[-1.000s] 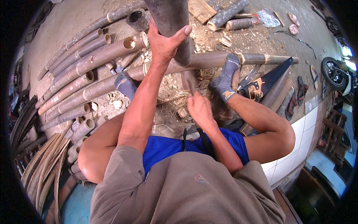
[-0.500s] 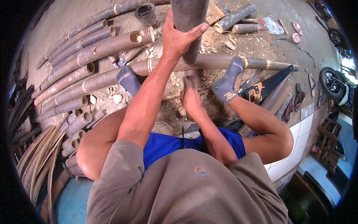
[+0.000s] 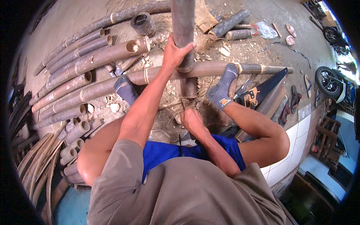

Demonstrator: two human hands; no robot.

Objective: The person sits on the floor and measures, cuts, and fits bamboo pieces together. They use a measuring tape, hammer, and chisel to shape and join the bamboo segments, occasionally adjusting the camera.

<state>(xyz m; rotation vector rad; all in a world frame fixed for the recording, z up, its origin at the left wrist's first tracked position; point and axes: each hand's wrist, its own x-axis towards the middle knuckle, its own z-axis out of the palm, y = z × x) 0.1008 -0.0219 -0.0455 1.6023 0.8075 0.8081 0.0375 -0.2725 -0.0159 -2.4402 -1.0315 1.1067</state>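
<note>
My left hand (image 3: 175,54) is wrapped round a thick bamboo pole (image 3: 183,22), thumb along its right side. The pole runs out past the top edge and rests over a long bamboo pole (image 3: 157,73) lying crosswise on the floor. Its near end (image 3: 188,88) reaches below that pole, toward me. My right hand (image 3: 193,120) is a closed fist just short of this end. A narrow dark knife blade (image 3: 182,104) sticks up from the fist; its handle is hidden. My socked feet (image 3: 223,88) press against the crosswise pole on both sides.
Several bamboo lengths (image 3: 86,60) lie to the left, with split strips (image 3: 39,161) nearer me. A dark can (image 3: 143,24) stands beyond them. A handsaw (image 3: 264,90) lies by my right foot. Wood chips cover the floor; sandals (image 3: 295,95) and a wheel (image 3: 328,81) are at right.
My right hand has drawn back toward me from the bamboo's near end, and the blade now shows. The bamboo pole has shifted slightly, still in my left hand.
</note>
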